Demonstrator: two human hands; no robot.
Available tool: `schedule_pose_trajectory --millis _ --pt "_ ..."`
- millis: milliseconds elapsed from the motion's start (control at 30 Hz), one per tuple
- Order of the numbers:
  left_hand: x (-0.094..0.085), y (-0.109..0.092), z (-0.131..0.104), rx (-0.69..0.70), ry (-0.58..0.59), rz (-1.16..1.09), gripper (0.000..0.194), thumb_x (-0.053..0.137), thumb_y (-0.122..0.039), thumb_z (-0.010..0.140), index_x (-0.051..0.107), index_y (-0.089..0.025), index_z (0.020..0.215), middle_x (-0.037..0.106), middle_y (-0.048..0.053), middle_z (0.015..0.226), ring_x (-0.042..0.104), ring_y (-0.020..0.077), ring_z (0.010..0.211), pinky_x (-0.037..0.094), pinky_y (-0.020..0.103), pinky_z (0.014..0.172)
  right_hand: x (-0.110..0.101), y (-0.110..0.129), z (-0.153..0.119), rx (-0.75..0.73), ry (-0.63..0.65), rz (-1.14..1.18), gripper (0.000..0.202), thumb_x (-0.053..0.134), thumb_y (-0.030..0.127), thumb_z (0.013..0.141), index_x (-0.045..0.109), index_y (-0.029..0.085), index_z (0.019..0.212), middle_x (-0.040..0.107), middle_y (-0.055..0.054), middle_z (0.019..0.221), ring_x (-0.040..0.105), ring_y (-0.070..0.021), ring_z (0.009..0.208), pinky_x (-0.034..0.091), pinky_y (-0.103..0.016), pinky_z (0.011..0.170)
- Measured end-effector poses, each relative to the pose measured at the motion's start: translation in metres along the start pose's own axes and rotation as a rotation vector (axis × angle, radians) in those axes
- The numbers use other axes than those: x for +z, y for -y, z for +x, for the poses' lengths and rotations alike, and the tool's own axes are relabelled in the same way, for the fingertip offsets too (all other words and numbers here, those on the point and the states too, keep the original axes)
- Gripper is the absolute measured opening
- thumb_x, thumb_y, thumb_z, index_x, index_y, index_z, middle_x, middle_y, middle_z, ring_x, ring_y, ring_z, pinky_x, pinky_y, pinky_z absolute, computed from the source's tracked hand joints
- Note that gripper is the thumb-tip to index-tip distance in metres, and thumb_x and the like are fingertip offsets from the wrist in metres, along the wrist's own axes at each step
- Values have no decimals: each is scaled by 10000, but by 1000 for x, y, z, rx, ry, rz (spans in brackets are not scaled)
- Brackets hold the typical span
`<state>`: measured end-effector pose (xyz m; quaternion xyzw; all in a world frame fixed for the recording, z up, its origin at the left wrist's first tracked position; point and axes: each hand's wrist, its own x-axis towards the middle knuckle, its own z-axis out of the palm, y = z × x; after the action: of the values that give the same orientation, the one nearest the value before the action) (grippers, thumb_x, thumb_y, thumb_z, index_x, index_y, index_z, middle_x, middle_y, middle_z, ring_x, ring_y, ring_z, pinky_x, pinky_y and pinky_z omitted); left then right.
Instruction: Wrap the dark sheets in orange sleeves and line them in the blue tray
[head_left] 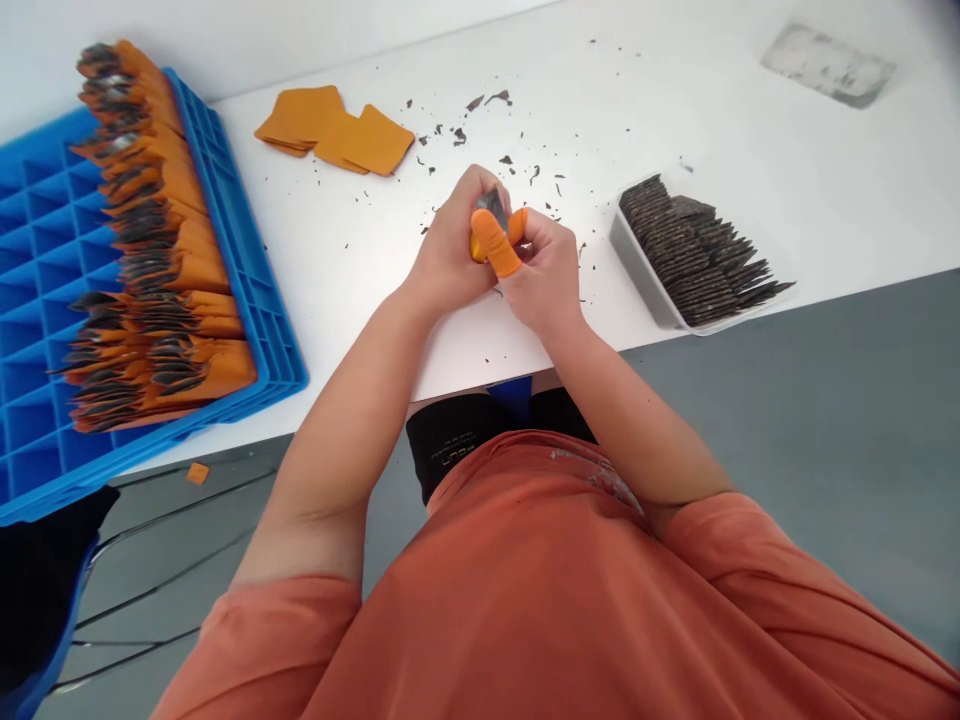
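Note:
Both hands meet over the white table [600,120]. My left hand [461,250] is closed around a small orange pouch with a dark grey piece [491,205] sticking up from it. My right hand [546,268], with orange covers on its thumb and a finger, pinches at the same item from the right side. The fingers hide most of the item. Beyond my hands lie flat orange pouches [300,118] in a loose overlapping pile. On the right, a clear plastic box [649,275] holds rows of thin dark brown pieces [697,250].
A blue divided crate [240,230] stands at the left, with many filled orange pouches [187,250] in rows on it. Dark flakes [460,135] are scattered over the table. A translucent lid [829,65] lies at the back right. An orange scrap [198,473] is below the table edge.

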<state>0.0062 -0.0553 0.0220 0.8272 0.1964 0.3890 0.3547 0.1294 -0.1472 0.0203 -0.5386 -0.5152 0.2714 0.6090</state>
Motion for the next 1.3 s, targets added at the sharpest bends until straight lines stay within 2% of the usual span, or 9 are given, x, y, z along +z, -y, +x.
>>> schedule_pose_trajectory --millis 67,167,333,467,767,933,1033,1167,1300 --pt "-2 3 -1 10 -31 8 377 841 -407 882 510 -313 1035 590 35 958 567 217 775 444 398 635 -1 2 0 -17 31 5 621 641 844 960 563 250 797 529 3 797 589 -169 860 580 -357 785" --pt "-4 -1 0 29 -79 82 341 826 -405 901 522 -318 1030 582 36 932 566 227 792 463 417 649 -3 1 0 -19 34 -2 579 621 787 1009 585 246 803 578 -5 846 615 -165 890 582 -362 833" --pt "-4 -16 3 64 -142 198 361 868 -423 873 557 -330 1033 612 73 973 593 290 938 540 494 763 -5 -11 1 -25 -39 -59 355 669 586 1044 624 256 920 660 -16 983 655 -178 979 611 -372 888" --pt "-4 -28 4 98 -138 254 360 886 -387 847 559 -325 986 627 95 1022 588 339 1074 554 573 907 -2 -19 3 3 -21 -61 253 702 505 1018 626 265 993 666 -9 997 666 -189 1018 627 -378 892" --pt "-7 -23 4 83 18 216 205 777 -232 863 608 -309 949 620 84 974 629 340 1065 523 573 960 -3 -15 3 -2 -83 -64 410 742 508 1006 494 251 804 505 19 782 613 -162 862 616 -361 804" --pt "-10 -25 6 115 38 292 231 782 -220 869 624 -312 1011 663 79 1043 664 338 1078 542 570 989 -2 -11 4 -12 -162 -52 481 726 555 1016 430 253 786 450 27 769 592 -148 838 598 -337 781" --pt "-12 -26 6 141 19 320 261 811 -260 874 609 -314 1031 674 77 1041 674 335 1063 559 558 956 -1 -13 5 -38 -162 -66 494 702 580 1029 420 254 788 442 34 770 583 -135 813 583 -327 774" --pt "-11 -22 6 167 -21 325 297 851 -340 873 569 -299 955 679 48 927 650 281 874 551 505 794 0 -10 4 -60 -150 -130 463 699 575 1035 441 260 815 509 32 806 590 -138 823 576 -333 790" --pt "-13 -9 6 73 -56 264 422 852 -549 944 537 -270 909 626 11 814 559 198 778 490 433 703 0 0 2 -100 -150 -232 417 675 572 1057 476 269 851 629 12 917 602 -148 854 593 -360 864"
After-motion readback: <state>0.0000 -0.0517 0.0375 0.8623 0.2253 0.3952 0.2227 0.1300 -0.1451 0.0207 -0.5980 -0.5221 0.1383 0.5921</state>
